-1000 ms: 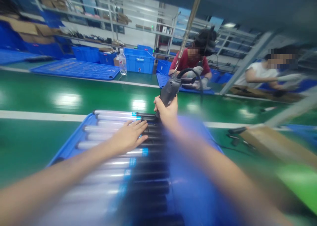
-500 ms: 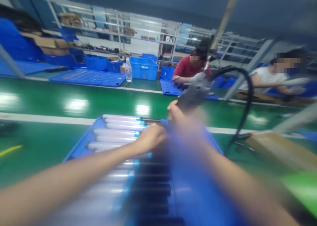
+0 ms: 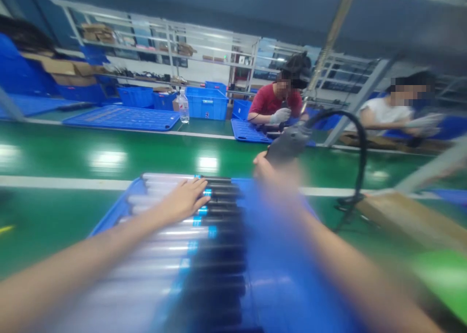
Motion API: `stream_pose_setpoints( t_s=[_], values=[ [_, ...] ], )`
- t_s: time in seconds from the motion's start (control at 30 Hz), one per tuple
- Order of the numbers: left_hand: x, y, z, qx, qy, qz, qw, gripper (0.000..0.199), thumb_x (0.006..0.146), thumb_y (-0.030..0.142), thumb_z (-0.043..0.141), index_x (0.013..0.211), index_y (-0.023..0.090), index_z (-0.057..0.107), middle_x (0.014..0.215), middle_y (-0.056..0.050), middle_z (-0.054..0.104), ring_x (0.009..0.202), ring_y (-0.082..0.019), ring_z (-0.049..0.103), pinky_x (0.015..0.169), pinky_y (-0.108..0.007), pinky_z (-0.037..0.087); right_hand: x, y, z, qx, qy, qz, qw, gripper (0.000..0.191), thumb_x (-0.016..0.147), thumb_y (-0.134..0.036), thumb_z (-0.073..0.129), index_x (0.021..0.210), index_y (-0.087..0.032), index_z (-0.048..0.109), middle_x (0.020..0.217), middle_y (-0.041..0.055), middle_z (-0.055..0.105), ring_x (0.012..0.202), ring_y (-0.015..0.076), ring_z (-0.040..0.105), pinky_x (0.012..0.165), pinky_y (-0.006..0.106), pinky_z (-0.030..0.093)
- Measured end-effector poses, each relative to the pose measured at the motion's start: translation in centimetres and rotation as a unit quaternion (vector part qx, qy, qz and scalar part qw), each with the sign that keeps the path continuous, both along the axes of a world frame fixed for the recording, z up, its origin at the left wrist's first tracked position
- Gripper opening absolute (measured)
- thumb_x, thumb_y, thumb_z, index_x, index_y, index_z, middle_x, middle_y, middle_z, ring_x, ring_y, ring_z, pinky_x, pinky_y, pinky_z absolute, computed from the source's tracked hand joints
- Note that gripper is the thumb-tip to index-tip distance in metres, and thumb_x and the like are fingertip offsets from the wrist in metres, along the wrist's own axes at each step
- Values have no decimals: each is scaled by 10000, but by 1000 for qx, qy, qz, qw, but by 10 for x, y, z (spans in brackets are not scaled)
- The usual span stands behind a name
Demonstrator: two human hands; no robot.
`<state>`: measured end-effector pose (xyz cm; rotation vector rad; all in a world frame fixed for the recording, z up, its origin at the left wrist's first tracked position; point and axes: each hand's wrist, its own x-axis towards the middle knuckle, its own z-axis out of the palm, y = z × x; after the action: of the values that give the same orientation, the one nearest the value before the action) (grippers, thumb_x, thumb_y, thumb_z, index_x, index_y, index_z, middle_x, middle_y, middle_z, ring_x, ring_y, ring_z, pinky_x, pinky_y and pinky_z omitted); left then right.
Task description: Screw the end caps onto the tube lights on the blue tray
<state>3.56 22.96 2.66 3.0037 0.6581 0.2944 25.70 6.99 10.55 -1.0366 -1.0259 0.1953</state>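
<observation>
Several tubes, clear on the left and black on the right with blue bands between, lie side by side on a blue tray. My left hand rests on the far tubes, palm down with its fingers spread, near their blue bands. My right hand is wrapped round a dark power tool above the tray's far right part. A black cable and a coiled hanger meet at the tool's upper end. Motion blurs my right hand and forearm.
A cardboard box lies right of the tray. Across the green bench are a water bottle, blue bins and two people wearing gloves. A slanted metal post rises at the right.
My left hand has moved left, off the black ends, and its fingers have opened out over the tubes. My right hand still holds the tool, slightly farther right in view.
</observation>
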Motion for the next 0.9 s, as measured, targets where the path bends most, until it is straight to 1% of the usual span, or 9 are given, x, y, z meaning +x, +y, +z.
stream_pose_setpoints(
  t_s=[0.07,0.13,0.2,0.33,0.43,0.6,0.7,0.77,0.9],
  values=[
    [-3,-7,-6,26,-11,4,1000,659,1103,561,311,1497,120,602,1564,-177,576,1485,-322,530,1234,-525,414,-6,12,-4,-14,9,16,1000,176,857,-329,741,876,-222,602,660,-58,636,517,93,566,540,259,515],
    [-4,-14,-9,39,-33,4,999,629,1105,547,328,1450,136,656,1501,-162,639,1444,-310,575,1214,-506,450,-11,27,-8,-12,24,33,999,230,839,-328,759,942,-226,581,718,-60,663,532,90,579,559,260,520],
    [-4,-17,-9,49,-45,6,998,607,1103,521,344,1418,130,685,1459,-165,672,1411,-325,603,1178,-518,490,-15,44,-13,5,30,47,998,282,827,-337,769,981,-227,560,756,-61,675,546,86,590,581,260,524],
    [-4,-18,-9,57,-64,0,996,564,1094,473,375,1378,125,716,1418,-172,696,1372,-343,633,1140,-540,526,-19,76,-22,17,13,63,998,304,840,-379,765,990,-230,545,773,-62,675,576,84,603,613,259,526],
    [-5,-20,-11,60,-80,-3,995,538,1086,449,393,1356,129,732,1384,-172,716,1343,-341,656,1127,-535,543,-18,93,-27,21,6,66,998,317,845,-392,772,995,-230,545,782,-69,676,581,80,610,625,256,528],
    [-3,-25,-11,78,-77,2,994,532,1081,415,391,1336,107,743,1345,-179,735,1276,-347,698,1075,-531,578,-16,103,-33,22,6,72,997,318,872,-404,769,1005,-230,539,763,-80,666,575,81,612,630,259,527],
    [-3,-28,-9,84,-82,1,993,530,1079,393,386,1320,93,750,1326,-182,744,1246,-335,715,1078,-505,580,-18,104,-34,27,19,78,996,331,868,-405,779,1012,-232,535,784,-78,671,568,78,610,620,256,526],
    [-3,-29,-8,79,-90,1,993,517,1075,385,394,1305,99,758,1307,-177,755,1230,-327,723,1088,-492,577,-19,103,-34,22,19,81,996,330,867,-414,775,1007,-232,538,761,-81,661,559,79,604,614,255,527],
    [-4,-30,-8,72,-95,2,993,507,1071,382,400,1302,107,758,1311,-173,754,1229,-329,725,1087,-501,580,-21,101,-36,16,13,89,996,334,873,-434,764,1000,-234,527,729,-85,649,555,83,602,605,253,528]
  ],
)
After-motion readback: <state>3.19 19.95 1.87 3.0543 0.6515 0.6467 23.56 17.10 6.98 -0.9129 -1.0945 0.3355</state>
